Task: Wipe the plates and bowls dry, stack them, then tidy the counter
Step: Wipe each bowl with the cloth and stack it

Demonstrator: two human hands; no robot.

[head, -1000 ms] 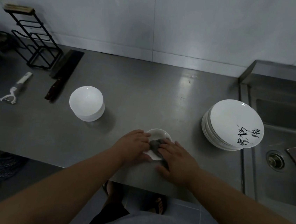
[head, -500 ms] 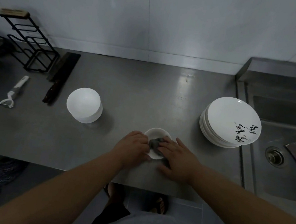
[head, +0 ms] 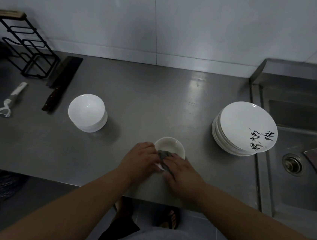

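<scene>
Small bowl (head: 170, 147) at worktop (head: 155, 100) front edge | left hand (head: 139, 160) fingers curled on its near-left rim | right hand (head: 182, 173) pinches cloth (head: 164, 155) inside it | bowl stack (head: 87, 112) lies well left; left hand nearer.

I look down on a dimly lit kitchen. A pale panelled wall (head: 202, 26) with thin seams runs across the back. Below it lies a brushed steel worktop (head: 146, 99), with a soft patch of reflected light near its back edge. A steel sink (head: 300, 119) with a round drain (head: 292, 165) adjoins it on the right. A black wire rack (head: 24, 47) stands at the back left. Grey floor tiles (head: 149, 213) show below the front edge.
</scene>
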